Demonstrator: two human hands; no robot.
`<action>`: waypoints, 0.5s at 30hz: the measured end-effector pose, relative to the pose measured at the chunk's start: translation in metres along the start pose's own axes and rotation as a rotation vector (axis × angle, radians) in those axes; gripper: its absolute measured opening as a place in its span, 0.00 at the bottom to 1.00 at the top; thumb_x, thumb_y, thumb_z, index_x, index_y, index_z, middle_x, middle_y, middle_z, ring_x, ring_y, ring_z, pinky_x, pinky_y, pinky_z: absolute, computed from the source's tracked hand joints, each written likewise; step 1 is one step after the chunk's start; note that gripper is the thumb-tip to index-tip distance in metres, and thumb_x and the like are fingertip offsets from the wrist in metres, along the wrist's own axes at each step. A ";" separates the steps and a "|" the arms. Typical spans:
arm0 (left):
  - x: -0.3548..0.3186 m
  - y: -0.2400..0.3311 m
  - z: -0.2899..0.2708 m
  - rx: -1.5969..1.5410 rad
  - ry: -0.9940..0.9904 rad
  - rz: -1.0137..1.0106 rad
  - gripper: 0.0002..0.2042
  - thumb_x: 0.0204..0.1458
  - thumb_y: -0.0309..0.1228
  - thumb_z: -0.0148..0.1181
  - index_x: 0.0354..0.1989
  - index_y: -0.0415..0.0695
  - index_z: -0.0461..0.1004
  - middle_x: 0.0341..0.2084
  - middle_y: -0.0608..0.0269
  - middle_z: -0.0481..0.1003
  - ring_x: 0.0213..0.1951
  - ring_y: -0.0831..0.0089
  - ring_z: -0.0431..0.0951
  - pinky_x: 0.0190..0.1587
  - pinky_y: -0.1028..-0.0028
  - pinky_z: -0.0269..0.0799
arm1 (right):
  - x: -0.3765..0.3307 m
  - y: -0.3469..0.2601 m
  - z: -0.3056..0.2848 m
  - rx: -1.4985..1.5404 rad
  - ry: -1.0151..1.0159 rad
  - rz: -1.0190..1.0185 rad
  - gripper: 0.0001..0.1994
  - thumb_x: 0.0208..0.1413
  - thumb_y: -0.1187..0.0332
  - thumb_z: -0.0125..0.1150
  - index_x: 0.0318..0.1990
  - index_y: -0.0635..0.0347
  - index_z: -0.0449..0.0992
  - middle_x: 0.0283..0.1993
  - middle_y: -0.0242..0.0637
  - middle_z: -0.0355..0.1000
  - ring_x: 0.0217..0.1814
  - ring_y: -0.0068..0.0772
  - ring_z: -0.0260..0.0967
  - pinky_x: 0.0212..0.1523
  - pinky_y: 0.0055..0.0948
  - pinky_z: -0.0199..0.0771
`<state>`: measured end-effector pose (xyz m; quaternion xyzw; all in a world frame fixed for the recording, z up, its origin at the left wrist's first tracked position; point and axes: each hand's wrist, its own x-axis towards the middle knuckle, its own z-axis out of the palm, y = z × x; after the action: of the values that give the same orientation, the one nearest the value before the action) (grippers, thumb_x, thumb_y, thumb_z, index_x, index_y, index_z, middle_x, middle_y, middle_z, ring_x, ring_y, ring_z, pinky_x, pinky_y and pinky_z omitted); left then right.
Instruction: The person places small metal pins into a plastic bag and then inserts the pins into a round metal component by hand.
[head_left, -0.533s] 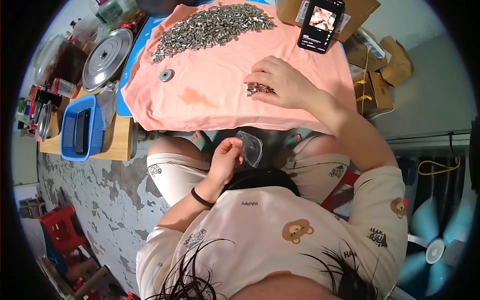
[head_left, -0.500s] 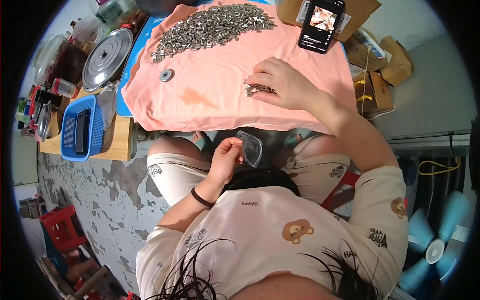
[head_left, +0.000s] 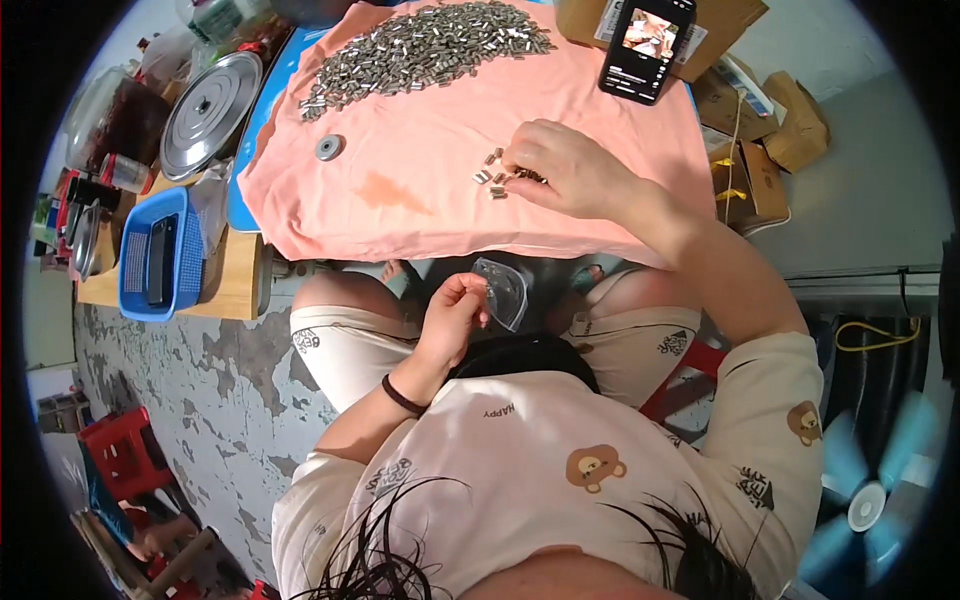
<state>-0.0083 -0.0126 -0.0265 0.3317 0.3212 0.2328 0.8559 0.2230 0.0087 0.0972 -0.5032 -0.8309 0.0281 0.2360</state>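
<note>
Nearest of all, the person's left hand [head_left: 455,305] is hovering over the lap, below the near edge of the table. Its fingers are curling together and pinching the rim of a small clear plastic bag [head_left: 502,291], which is hanging just to the right of the hand. A dark band is sitting on that wrist.

A little farther, the right hand [head_left: 568,168] is resting on the pink cloth [head_left: 430,190] that is covering the table. Its fingers are bending down and bunching over a few small metal pieces [head_left: 492,176]; the fingertips are touching them, and some pieces are lying loose just to the left of the hand. Whether any piece is actually being gripped under the fingers cannot be told.

Farther left on the cloth, a round grey disc [head_left: 328,148] is lying alone, well apart from the hand. At the far edge of the cloth, a big heap of the same metal pieces [head_left: 420,45] is spreading across. To the far right, a phone [head_left: 647,42] with a lit screen is leaning against a cardboard box [head_left: 735,15].

Off the cloth on the left, a blue basket [head_left: 135,255] is sitting on a wooden board, and a round metal lid [head_left: 208,112] is lying beyond it.
</note>
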 end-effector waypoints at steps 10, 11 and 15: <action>-0.004 0.002 0.002 0.005 0.017 -0.016 0.02 0.52 0.24 0.47 0.31 0.44 0.67 0.18 0.71 0.65 0.18 0.81 0.63 0.20 0.82 0.59 | -0.003 -0.006 -0.001 -0.147 -0.089 0.081 0.10 0.49 0.59 0.52 0.31 0.57 0.70 0.31 0.37 0.67 0.34 0.41 0.67 0.36 0.34 0.68; -0.005 0.001 0.001 -0.002 0.016 -0.014 0.02 0.52 0.24 0.48 0.31 0.44 0.67 0.18 0.71 0.65 0.18 0.81 0.63 0.20 0.82 0.59 | -0.002 -0.009 -0.002 -0.139 -0.089 0.081 0.10 0.49 0.59 0.52 0.31 0.57 0.70 0.31 0.37 0.67 0.34 0.41 0.67 0.36 0.34 0.68; -0.006 0.000 0.000 -0.001 -0.022 0.007 0.01 0.52 0.24 0.48 0.32 0.44 0.67 0.20 0.71 0.65 0.18 0.82 0.64 0.21 0.83 0.60 | 0.001 -0.009 -0.007 -0.097 -0.100 0.127 0.12 0.51 0.58 0.50 0.32 0.57 0.69 0.28 0.39 0.69 0.32 0.42 0.68 0.35 0.36 0.68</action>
<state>-0.0121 -0.0158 -0.0242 0.3349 0.3105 0.2326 0.8587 0.2181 0.0039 0.1061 -0.5636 -0.8084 0.0279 0.1676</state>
